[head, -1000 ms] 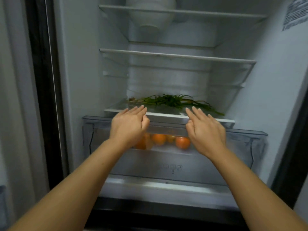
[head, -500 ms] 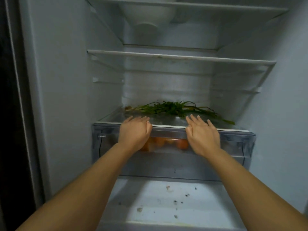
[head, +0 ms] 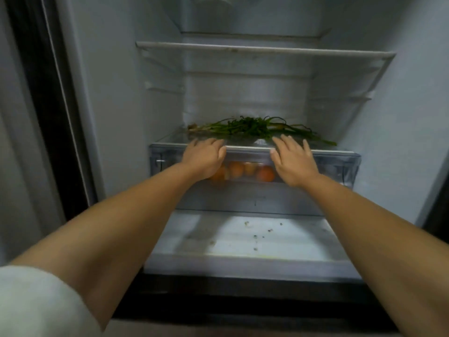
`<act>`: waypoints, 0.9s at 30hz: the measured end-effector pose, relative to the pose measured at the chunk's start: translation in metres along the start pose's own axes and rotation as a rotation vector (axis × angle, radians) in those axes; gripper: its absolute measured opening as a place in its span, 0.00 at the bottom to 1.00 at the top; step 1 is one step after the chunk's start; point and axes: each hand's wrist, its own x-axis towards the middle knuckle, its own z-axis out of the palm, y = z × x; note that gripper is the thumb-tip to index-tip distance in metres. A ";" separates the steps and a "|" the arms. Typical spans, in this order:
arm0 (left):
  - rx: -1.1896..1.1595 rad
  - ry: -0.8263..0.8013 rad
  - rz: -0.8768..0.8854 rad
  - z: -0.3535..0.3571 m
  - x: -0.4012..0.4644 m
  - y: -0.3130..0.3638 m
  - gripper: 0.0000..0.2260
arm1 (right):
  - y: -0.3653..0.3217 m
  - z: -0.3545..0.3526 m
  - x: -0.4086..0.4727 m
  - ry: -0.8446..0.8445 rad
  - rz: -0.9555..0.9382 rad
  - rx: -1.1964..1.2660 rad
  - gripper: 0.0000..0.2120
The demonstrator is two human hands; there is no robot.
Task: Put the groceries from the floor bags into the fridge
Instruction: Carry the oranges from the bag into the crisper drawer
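Observation:
The fridge stands open in front of me. Its clear crisper drawer (head: 340,164) sits pushed in under the lowest shelf, with several oranges (head: 266,173) showing through its front. My left hand (head: 202,158) and my right hand (head: 292,161) both press flat against the drawer's top front edge, fingers straight. A bunch of green stalks (head: 257,128) lies on the glass shelf right above the drawer, just beyond my fingertips. No floor bags are in view.
A bare glass shelf (head: 264,48) spans the fridge higher up. The white fridge floor (head: 243,242) below the drawer carries a few crumbs. The dark door frame (head: 48,105) runs down the left side.
The drawer has slid back into the fridge under both my hands. My hands moved forward with it, and the camera moved closer.

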 end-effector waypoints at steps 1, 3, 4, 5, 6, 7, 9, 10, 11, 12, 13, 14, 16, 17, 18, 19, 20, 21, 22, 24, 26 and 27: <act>-0.010 -0.016 0.022 0.000 -0.009 0.001 0.20 | 0.001 -0.002 -0.008 -0.041 -0.023 0.004 0.25; -0.058 0.029 0.053 0.001 -0.034 0.004 0.22 | 0.000 -0.006 -0.029 -0.099 -0.069 0.023 0.26; -0.102 0.060 0.047 0.002 -0.047 0.007 0.22 | -0.001 -0.008 -0.039 -0.112 -0.084 0.049 0.27; -0.142 0.082 0.030 0.002 -0.061 0.010 0.22 | -0.004 -0.010 -0.049 -0.118 -0.094 0.073 0.26; -0.166 0.105 0.006 0.002 -0.075 0.013 0.21 | -0.007 -0.013 -0.058 -0.120 -0.102 0.074 0.25; -0.174 0.142 -0.020 -0.001 -0.089 0.017 0.20 | -0.011 -0.015 -0.067 -0.120 -0.110 0.057 0.24; -0.193 0.258 -0.072 -0.008 -0.117 0.025 0.16 | -0.023 -0.022 -0.084 -0.129 -0.131 0.017 0.20; -0.214 0.315 -0.092 -0.012 -0.133 0.030 0.14 | -0.030 -0.026 -0.093 -0.137 -0.153 0.018 0.19; -0.232 0.354 -0.111 -0.017 -0.150 0.034 0.12 | -0.038 -0.030 -0.104 -0.142 -0.181 0.033 0.18; -0.236 0.370 -0.133 -0.020 -0.168 0.039 0.11 | -0.045 -0.032 -0.115 -0.142 -0.217 0.053 0.18; -0.231 0.367 -0.163 -0.023 -0.187 0.044 0.11 | -0.053 -0.034 -0.128 -0.139 -0.259 0.063 0.17; -0.223 0.352 -0.196 -0.025 -0.207 0.049 0.11 | -0.060 -0.036 -0.142 -0.130 -0.299 0.066 0.17; -0.190 0.302 -0.278 -0.027 -0.250 0.059 0.12 | -0.075 -0.036 -0.173 -0.129 -0.383 0.075 0.18; -0.173 0.285 -0.312 -0.026 -0.269 0.063 0.12 | -0.081 -0.032 -0.186 -0.132 -0.409 0.076 0.18; -0.152 0.276 -0.338 -0.023 -0.284 0.063 0.12 | -0.086 -0.029 -0.197 -0.139 -0.428 0.073 0.18; -0.121 0.262 -0.376 -0.021 -0.307 0.063 0.11 | -0.093 -0.025 -0.211 -0.158 -0.462 0.072 0.18; -0.095 0.239 -0.416 -0.020 -0.330 0.061 0.11 | -0.101 -0.023 -0.225 -0.184 -0.510 0.067 0.18; -0.072 0.218 -0.456 -0.020 -0.353 0.057 0.11 | -0.110 -0.019 -0.237 -0.214 -0.565 0.052 0.18; -0.045 0.195 -0.501 -0.023 -0.377 0.052 0.11 | -0.121 -0.016 -0.248 -0.242 -0.626 0.035 0.17; 0.016 0.147 -0.587 -0.030 -0.423 0.037 0.11 | -0.147 -0.014 -0.269 -0.297 -0.728 0.015 0.17; 0.061 0.121 -0.667 -0.040 -0.467 0.026 0.11 | -0.176 -0.013 -0.290 -0.343 -0.789 0.016 0.18; 0.084 0.118 -0.709 -0.045 -0.489 0.021 0.11 | -0.191 -0.013 -0.301 -0.365 -0.817 0.018 0.18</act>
